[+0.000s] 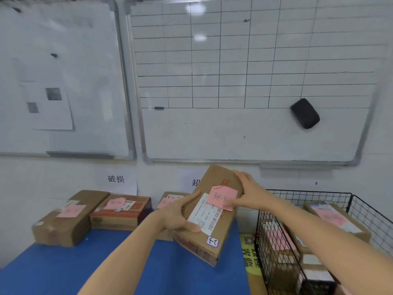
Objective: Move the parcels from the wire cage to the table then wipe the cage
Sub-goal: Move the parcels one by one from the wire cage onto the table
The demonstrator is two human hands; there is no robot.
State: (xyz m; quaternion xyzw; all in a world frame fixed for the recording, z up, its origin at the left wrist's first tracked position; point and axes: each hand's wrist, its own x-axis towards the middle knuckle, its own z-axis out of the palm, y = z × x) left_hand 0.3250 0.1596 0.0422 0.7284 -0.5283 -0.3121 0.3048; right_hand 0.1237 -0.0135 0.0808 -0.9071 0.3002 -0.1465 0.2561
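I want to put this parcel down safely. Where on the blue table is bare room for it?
The blue table is bare along its near side, in front of the brown cardboard box with a pink note and the red-printed cardboard box. The back row by the wall is crowded; so is the black wire cage.
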